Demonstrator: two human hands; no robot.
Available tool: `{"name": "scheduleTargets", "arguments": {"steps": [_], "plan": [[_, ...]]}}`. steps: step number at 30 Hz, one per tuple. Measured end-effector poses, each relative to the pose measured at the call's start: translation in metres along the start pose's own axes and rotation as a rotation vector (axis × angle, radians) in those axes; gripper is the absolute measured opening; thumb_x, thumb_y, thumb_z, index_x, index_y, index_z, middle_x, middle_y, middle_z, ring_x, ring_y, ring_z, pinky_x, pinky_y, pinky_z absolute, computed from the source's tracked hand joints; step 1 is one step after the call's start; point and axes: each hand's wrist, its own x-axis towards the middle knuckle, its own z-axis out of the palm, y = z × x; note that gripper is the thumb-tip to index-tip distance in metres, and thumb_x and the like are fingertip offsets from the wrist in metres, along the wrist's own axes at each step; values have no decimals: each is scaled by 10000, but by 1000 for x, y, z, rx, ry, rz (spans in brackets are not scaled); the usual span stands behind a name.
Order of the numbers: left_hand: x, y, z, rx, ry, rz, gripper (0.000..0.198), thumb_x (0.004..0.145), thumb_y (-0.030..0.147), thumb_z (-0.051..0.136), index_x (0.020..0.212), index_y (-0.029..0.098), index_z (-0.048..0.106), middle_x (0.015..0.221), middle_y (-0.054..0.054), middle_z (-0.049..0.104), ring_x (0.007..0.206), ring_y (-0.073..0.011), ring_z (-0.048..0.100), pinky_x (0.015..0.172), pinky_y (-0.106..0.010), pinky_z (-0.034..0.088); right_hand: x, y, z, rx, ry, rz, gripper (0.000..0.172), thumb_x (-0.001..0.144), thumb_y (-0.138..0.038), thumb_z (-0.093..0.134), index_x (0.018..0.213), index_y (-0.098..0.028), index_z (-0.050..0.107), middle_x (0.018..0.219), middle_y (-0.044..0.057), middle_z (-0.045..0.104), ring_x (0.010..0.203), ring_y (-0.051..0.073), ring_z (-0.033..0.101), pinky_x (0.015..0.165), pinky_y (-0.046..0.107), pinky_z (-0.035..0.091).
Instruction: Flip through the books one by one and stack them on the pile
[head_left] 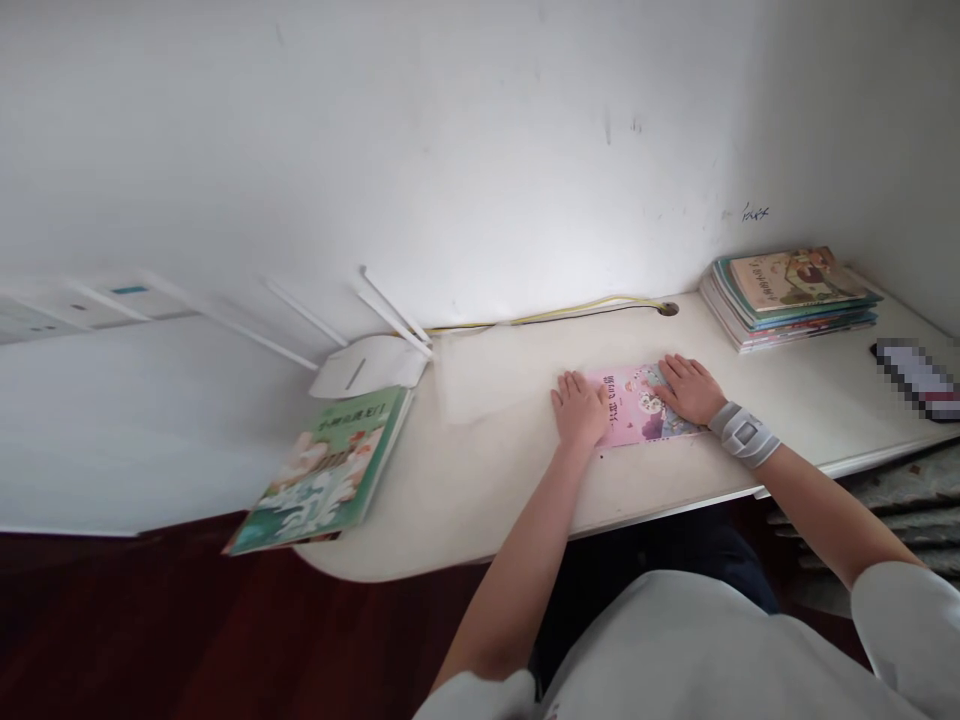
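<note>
A pink picture book (636, 405) with Chinese lettering lies closed and flat on the white desk (495, 480). My left hand (581, 408) rests flat on its left end, fingers stretched out and partly off the cover. Across the right end of the cover lies my right hand (688, 388), also flat with fingers extended. A grey band with a square face (746, 433) circles my right wrist. Part of the cover is hidden under both hands.
Left on the desk, a green picture book (326, 465) tops a pile overhanging the edge, beside a white router (367, 365) with raised antennas. A book stack (795, 290) stands at the right back, near a pixelated object (911, 375). A yellow cable (555, 315) runs along the wall.
</note>
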Motion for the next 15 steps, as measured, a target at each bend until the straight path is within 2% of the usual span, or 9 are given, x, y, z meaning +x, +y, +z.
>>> {"name": "scheduleTargets", "arguments": {"steps": [3,5,8,10,12,14,15], "plan": [[1,-2,1,-218,78,-8,543,868,342,408,1303,17,439,1457,-244,318,1398,-324,185,1136,-486,68,5,-3,-2,-8,2,1,578,929,-465,311,1356,-92,422,1416,157,421,1310,270,362,1062,424,261],[3,-5,-1,-298,110,-2,464,863,299,422,1233,34,512,1441,-241,349,1390,-333,207,1130,-501,84,10,-5,-3,-5,9,5,557,928,-454,327,1335,-91,441,1392,168,448,1300,271,373,1056,440,262],[9,-9,-4,-404,156,-2,379,871,267,410,1165,85,565,1379,-204,447,1341,-301,323,1108,-463,208,18,-9,-4,4,48,-15,513,936,-426,328,1304,-97,466,1373,171,466,1300,268,368,1067,458,232],[13,-12,-7,-500,172,1,373,879,278,406,1188,123,547,1240,-164,567,1203,-248,491,1024,-396,361,21,-12,-5,21,88,-41,475,938,-408,334,1271,-108,493,1341,166,497,1281,263,387,1067,459,222],[18,-14,-9,-591,172,6,431,879,314,421,1278,156,468,1033,-100,645,977,-190,610,871,-328,472,23,-14,-7,45,118,-60,436,936,-396,349,1226,-121,524,1270,160,550,1219,257,444,1062,459,221],[22,-15,-12,-769,123,19,521,842,344,495,1330,183,410,852,-30,635,780,-151,620,729,-281,496,24,-15,-9,67,140,-67,404,932,-389,366,1185,-131,547,1184,146,595,1135,251,500,1055,462,222],[24,-15,-14,-871,84,30,544,809,349,544,1317,192,431,792,-5,613,718,-137,603,681,-265,487,24,-14,-11,77,153,-68,392,931,-388,372,1169,-136,556,1149,139,608,1097,248,519,1050,463,225]]}}
